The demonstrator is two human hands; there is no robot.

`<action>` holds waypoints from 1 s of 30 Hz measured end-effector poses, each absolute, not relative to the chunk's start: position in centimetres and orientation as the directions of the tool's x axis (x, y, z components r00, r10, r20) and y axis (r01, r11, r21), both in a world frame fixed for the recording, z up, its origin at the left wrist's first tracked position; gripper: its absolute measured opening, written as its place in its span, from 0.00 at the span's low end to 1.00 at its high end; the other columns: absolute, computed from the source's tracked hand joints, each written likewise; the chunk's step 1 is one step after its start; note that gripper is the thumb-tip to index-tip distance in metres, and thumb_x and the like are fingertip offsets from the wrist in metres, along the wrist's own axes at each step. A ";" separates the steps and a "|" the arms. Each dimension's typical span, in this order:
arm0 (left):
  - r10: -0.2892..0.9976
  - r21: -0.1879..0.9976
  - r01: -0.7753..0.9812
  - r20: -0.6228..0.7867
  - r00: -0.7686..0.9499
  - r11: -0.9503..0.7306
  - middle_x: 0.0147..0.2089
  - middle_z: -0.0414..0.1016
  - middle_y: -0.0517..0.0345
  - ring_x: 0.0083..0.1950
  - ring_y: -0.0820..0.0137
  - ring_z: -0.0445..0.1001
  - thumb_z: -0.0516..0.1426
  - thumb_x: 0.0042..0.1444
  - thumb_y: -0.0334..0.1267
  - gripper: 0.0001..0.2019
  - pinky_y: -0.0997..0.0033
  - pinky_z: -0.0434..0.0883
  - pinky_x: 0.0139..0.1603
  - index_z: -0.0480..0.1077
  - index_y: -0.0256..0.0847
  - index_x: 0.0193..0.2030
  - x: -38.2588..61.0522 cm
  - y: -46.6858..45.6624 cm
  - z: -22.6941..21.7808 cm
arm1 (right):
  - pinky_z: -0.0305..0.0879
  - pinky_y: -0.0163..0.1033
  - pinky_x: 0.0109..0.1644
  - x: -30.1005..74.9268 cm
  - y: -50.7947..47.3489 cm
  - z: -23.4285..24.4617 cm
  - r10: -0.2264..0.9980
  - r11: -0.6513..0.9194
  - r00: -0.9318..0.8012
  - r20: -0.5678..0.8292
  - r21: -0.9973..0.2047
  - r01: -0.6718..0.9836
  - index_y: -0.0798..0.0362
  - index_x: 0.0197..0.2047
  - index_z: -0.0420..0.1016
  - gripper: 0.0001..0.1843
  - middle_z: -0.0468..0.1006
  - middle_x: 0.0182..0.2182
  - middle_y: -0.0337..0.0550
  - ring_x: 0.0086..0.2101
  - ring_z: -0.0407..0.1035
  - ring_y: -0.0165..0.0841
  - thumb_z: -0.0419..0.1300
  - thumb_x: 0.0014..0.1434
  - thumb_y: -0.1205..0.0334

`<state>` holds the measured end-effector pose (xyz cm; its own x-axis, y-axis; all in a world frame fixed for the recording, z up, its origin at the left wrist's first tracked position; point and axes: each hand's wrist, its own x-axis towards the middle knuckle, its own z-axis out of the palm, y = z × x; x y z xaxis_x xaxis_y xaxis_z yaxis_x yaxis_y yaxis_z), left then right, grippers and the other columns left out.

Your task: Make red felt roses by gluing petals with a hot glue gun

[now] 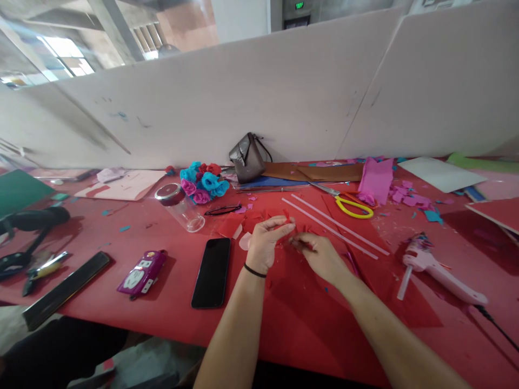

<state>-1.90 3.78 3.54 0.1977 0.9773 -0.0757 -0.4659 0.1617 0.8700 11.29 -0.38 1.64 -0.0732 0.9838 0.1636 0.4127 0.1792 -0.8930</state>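
Note:
My left hand (pixel 264 240), with a black band at its wrist, pinches a small piece of red paper (pixel 287 215) between thumb and fingers. Close by on the right, my right hand (pixel 320 255) has its fingertips drawn together. Whatever they hold is too small and too red against the table to make out. Red paper scraps (pixel 232 223) lie just behind and left of the hands. Two pale glue sticks (pixel 330 227) rest beyond my right hand. Further right lies a pink hot glue gun (pixel 441 270).
Yellow-handled scissors (pixel 353 207) and pink crepe paper (pixel 377 181) lie at the back right. A bunch of paper flowers (pixel 205 182), a clear jar (pixel 184 210) and a grey bag (pixel 247 158) stand behind. A black phone (pixel 211 273) and purple case (pixel 142 274) are left.

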 end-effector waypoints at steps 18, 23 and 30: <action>0.974 0.897 -0.417 -0.053 0.221 0.143 0.31 0.77 0.57 0.34 0.73 0.72 0.70 0.33 0.38 0.12 0.71 0.67 0.41 0.77 0.37 0.25 -2.1 4.0 2.9 | 0.66 0.41 0.44 11.3 -0.3 1.5 0.988 0.149 -0.092 0.122 -0.905 0.399 0.50 0.37 0.77 0.13 0.81 0.33 0.42 0.36 0.74 0.37 0.51 0.58 0.60; 0.971 0.887 -0.442 -0.030 0.236 0.135 0.31 0.76 0.58 0.34 0.74 0.71 0.70 0.32 0.34 0.10 0.73 0.66 0.38 0.75 0.37 0.22 -2.1 3.7 3.2 | 0.65 0.42 0.46 11.4 -0.4 1.4 0.988 0.141 -0.114 0.102 -0.899 0.414 0.50 0.37 0.76 0.13 0.81 0.35 0.42 0.37 0.74 0.37 0.50 0.59 0.60; 0.970 0.883 -0.446 -0.038 0.242 0.146 0.32 0.77 0.56 0.34 0.74 0.71 0.70 0.33 0.35 0.10 0.72 0.66 0.38 0.75 0.36 0.24 -2.0 3.7 3.4 | 0.65 0.41 0.44 11.4 -0.3 1.6 0.984 0.167 -0.125 0.126 -0.894 0.415 0.50 0.36 0.76 0.13 0.80 0.34 0.42 0.36 0.73 0.37 0.50 0.58 0.62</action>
<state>-1.99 3.71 3.43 0.2418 0.9696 -0.0382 -0.4455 0.1459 0.8833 11.40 -0.32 1.58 -0.1245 0.9841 0.1264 0.4152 0.1674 -0.8942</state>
